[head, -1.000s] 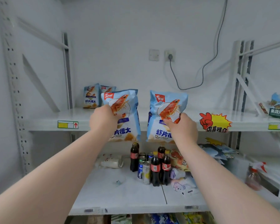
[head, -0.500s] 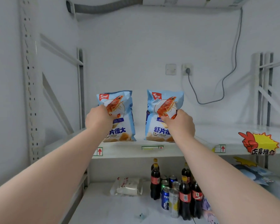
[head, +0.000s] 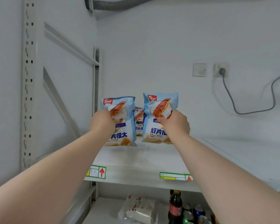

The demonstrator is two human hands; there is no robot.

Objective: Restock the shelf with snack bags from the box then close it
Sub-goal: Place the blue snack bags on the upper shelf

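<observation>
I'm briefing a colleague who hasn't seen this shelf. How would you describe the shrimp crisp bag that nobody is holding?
Find the white upper shelf along the wall. Over it, the left hand grips the left bag and the right hand the right bag. The third bag, same blue shrimp print, stands behind the gap between them, mostly hidden, the only one with no hand on it.

Bright, flat, diffuse light w/ a cool bluish-white cast; can't tell the source. Shadows are soft only: a faint one on the shelf (head: 144, 159) under the left snack bag (head: 122, 136) and right snack bag (head: 158, 104), plus a pale one beside the cable (head: 233, 102) on the wall. The level below the shelf is dimmer. Left hand (head: 102, 122) is smeared by motion blur; right hand (head: 174, 123) is sharper, and the bag print is legible. Wide-angle warp: the upright (head: 27, 94) bows and the 2 forearms stretch twd the bottom corners.
</observation>
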